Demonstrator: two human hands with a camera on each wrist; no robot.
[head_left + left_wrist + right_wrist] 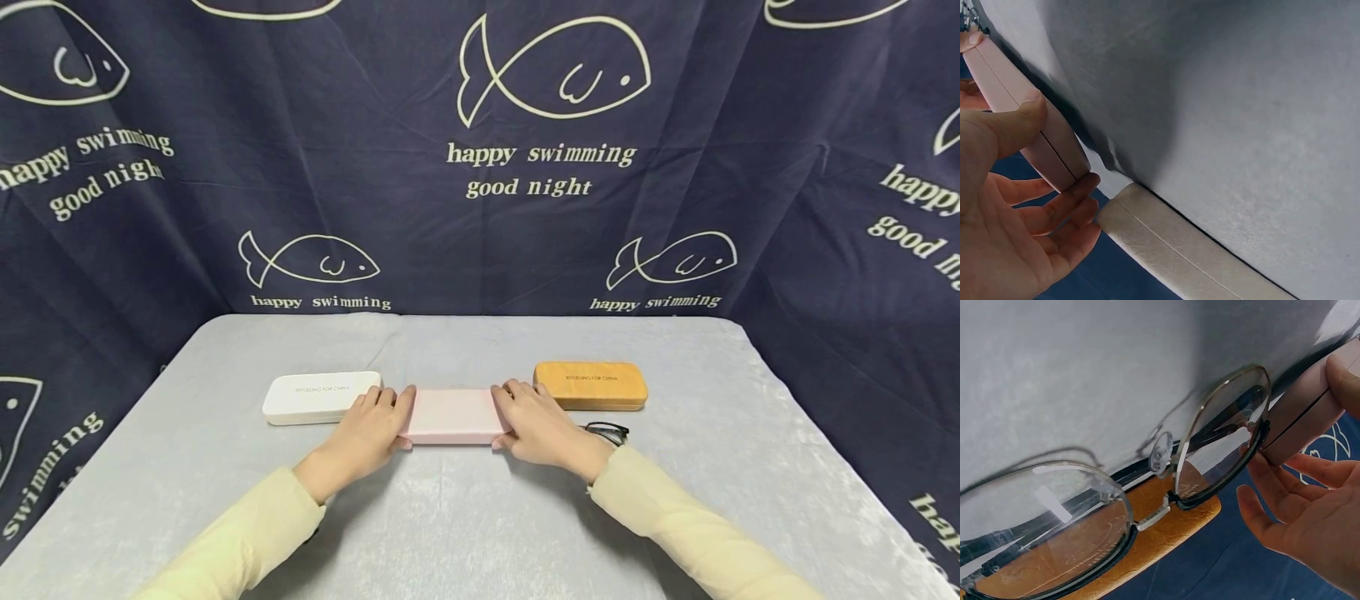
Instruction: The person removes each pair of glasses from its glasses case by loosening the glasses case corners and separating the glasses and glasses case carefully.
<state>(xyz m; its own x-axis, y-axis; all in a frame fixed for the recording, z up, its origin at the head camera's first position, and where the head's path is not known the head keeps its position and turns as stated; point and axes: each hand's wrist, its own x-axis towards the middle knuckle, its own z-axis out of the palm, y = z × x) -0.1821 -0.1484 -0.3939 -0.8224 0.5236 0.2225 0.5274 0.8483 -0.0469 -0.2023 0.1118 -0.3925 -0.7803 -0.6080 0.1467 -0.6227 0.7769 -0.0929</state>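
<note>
A closed pink glasses case (453, 417) lies across the middle of the table between both hands. My left hand (367, 425) grips its left end, thumb on the near side and fingers over the far side. At the opposite end my right hand (538, 423) holds it the same way. In the left wrist view the seam of the pink case (1057, 147) runs as a thin dark line. Eyeglasses (607, 432) with a dark upper rim rest just right of my right hand, partly hidden by it; the right wrist view shows their lenses (1222, 431) up close.
Left of the pink case lies a white glasses case (322, 396) with printed lettering, close to my left hand. An orange glasses case (591, 385) sits behind the eyeglasses on the right. A grey cloth covers the table (450, 533); a dark blue fish-print curtain (420, 225) hangs behind.
</note>
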